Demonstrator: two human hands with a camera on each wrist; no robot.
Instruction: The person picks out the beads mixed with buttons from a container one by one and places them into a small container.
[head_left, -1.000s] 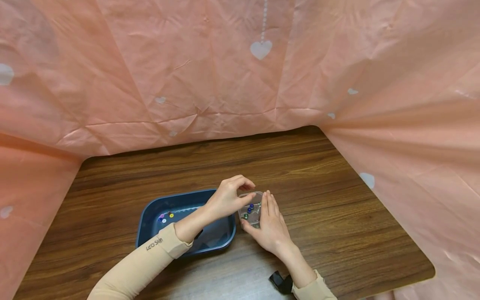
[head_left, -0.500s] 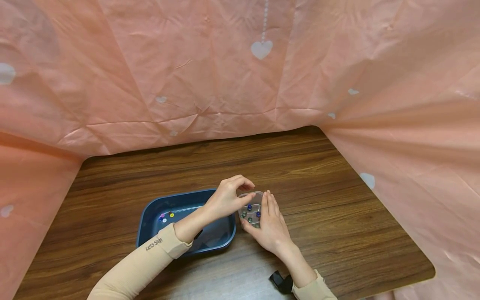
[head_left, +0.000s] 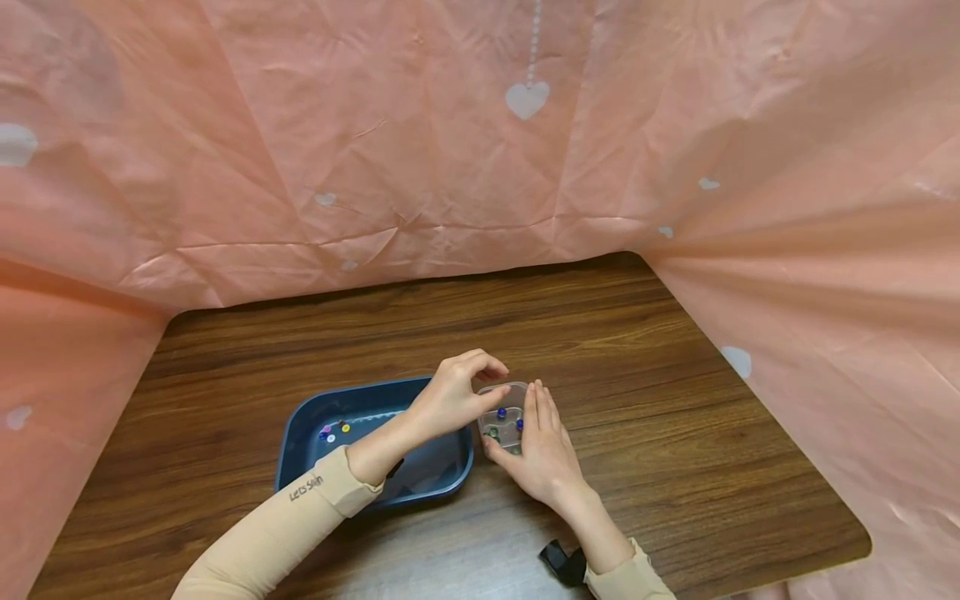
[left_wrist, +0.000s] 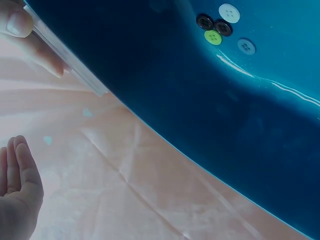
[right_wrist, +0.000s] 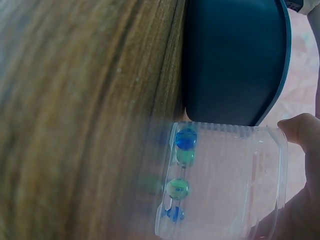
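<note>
Over the left and far rim of a clear plastic container (head_left: pixel 512 411) arches my left hand (head_left: pixel 456 390). Its thumb reaches the rim, its fingers bend loosely past the far side, and nothing shows between them. My right hand (head_left: pixel 542 454) holds the container from the right, fingers straight along the wall and thumb at the near left corner. In the right wrist view, the right thumb (right_wrist: pixel 301 127) meets the upper rim. Inside lie glass marbles, among them a blue marble (right_wrist: pixel 186 138) and a green marble (right_wrist: pixel 178 188).
A deep blue tray (head_left: pixel 281 462) stands left of the container, under the left forearm. Several buttons lie in it, including a lime-green button (left_wrist: pixel 213 37) and a white button (left_wrist: pixel 229 13). A black object (head_left: pixel 561 565) sits under the right wrist. Pink cloth (head_left: pixel 420 125) hangs around the wooden table (head_left: pixel 615 333).
The marbles have rolled apart across the container's floor; a blue one has shifted toward the right hand. Both hands stay in nearly the same place.
</note>
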